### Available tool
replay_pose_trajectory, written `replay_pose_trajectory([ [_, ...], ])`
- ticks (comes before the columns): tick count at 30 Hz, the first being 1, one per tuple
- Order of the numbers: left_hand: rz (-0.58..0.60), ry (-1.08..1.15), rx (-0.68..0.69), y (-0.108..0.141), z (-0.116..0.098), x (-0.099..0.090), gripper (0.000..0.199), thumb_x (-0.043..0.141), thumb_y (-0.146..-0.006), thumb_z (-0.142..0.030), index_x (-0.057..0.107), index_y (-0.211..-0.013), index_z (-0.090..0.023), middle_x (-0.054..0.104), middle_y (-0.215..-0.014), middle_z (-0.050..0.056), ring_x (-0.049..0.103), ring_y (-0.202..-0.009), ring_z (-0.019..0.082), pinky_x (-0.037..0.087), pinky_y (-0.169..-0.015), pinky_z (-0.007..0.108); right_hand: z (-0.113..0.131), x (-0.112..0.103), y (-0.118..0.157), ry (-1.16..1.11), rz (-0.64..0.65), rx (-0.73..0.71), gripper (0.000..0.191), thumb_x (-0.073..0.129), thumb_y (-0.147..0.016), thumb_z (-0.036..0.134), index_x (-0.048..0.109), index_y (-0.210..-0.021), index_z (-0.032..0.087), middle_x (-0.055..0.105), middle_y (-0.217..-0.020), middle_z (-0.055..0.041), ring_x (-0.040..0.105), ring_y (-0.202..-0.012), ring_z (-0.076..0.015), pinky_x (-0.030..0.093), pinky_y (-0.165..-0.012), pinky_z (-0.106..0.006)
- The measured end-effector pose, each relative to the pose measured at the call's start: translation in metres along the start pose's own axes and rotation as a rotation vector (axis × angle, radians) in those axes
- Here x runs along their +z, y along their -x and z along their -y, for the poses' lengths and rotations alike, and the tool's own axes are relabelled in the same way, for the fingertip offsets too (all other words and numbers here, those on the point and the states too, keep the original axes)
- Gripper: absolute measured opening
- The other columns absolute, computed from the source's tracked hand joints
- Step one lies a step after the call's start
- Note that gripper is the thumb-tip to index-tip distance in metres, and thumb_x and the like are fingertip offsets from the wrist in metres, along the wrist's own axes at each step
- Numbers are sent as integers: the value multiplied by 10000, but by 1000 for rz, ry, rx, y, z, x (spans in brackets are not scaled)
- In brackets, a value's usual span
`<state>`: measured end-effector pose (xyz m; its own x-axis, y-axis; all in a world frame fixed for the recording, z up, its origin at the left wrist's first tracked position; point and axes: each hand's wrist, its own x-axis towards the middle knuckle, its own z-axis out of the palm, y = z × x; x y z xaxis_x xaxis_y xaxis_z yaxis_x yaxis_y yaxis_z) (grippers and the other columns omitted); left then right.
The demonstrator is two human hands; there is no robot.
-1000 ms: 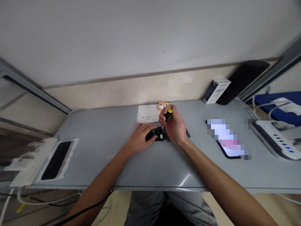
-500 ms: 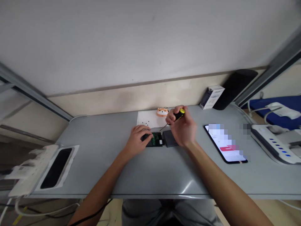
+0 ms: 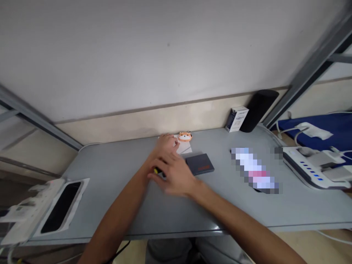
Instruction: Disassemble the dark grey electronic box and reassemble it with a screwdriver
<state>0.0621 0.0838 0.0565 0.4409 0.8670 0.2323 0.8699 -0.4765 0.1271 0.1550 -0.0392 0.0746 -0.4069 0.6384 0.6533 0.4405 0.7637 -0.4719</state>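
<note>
My right hand (image 3: 174, 174) crosses in front of my left wrist, its fingers curled around a screwdriver (image 3: 156, 171). Only the black and yellow end of that tool shows; its shaft is hidden. My left hand (image 3: 165, 142) is over the white paper (image 3: 184, 147), thumb and fingers drawn together in a pinch. Whatever lies between them is too small or hidden to make out. Right of my right hand lies a flat dark grey case (image 3: 200, 164) with reddish lettering. The opened device with the green circuit board is covered by my hands.
An orange animal-faced item (image 3: 185, 136) sits on the paper's back edge. A white box (image 3: 237, 119) and black cylinder (image 3: 258, 110) stand at the back right. A lit phone (image 3: 254, 170) and power strip (image 3: 313, 167) lie right; another phone (image 3: 62, 207) lies left.
My left hand has left the circuit board and moved up onto the paper. My right hand, with the screwdriver, has come down and left across the board. The view has shifted slightly.
</note>
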Motion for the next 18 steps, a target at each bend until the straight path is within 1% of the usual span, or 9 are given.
replay_pose_trajectory([
  [2,-12,-5,-67,-3,6,-6,204,630,-945,-232,723,-764,-219,709,-806,39,669,-844,214,482,-836,329,21,21,-9,-32,18,-55,208,614,-993,378,745,-989,216,727,-964,-63,643,-969,-215,470,-911,-346],
  [5,-65,-24,-197,-11,19,-19,236,533,-991,-244,745,-896,-208,739,-907,71,685,-880,235,478,-811,335,50,51,-23,-65,41,-109,293,559,-1012,435,765,-958,234,717,-888,-39,648,-847,-187,463,-832,-338],
  [8,-124,-36,-338,-14,35,-30,253,501,-1004,-261,741,-952,-203,751,-986,87,693,-941,253,473,-800,329,77,67,-29,-92,18,-74,291,567,-967,419,761,-878,223,719,-846,-44,658,-802,-183,457,-794,-341],
  [10,-154,-31,-438,-11,46,-35,259,491,-1008,-273,737,-962,-207,755,-992,84,696,-948,255,472,-778,321,92,68,-27,-171,31,-84,234,579,-932,368,751,-859,227,721,-806,-19,667,-784,-168,462,-801,-332],
  [12,-176,-21,-549,-5,57,-36,269,482,-1009,-275,736,-955,-204,761,-977,88,703,-931,258,474,-752,319,99,65,-25,-297,73,-161,202,593,-915,364,743,-870,235,739,-824,6,680,-800,-141,475,-832,-304],
  [14,-193,-7,-653,0,66,-35,267,487,-1002,-270,738,-950,-198,770,-978,99,711,-919,267,480,-737,324,96,61,-27,-374,104,-222,199,610,-916,383,738,-880,234,762,-891,8,693,-839,-121,486,-859,-271],
  [15,-202,0,-697,2,69,-33,261,493,-997,-267,741,-954,-196,775,-989,105,715,-924,272,486,-738,328,92,59,-29,-352,111,-215,192,611,-925,364,744,-890,230,765,-907,-4,697,-853,-126,492,-864,-270],
  [16,-212,6,-732,4,72,-31,255,500,-993,-268,743,-963,-196,779,-1004,110,718,-934,277,492,-745,333,87,58,-32,-315,103,-164,170,620,-926,332,750,-891,229,763,-893,-11,697,-850,-135,498,-863,-275],
  [18,-229,19,-781,7,76,-26,241,518,-984,-275,745,-969,-198,786,-1023,118,724,-959,289,504,-764,345,79,54,-38,-228,88,8,140,652,-910,301,761,-899,214,757,-901,-41,696,-847,-165,514,-870,-304],
])
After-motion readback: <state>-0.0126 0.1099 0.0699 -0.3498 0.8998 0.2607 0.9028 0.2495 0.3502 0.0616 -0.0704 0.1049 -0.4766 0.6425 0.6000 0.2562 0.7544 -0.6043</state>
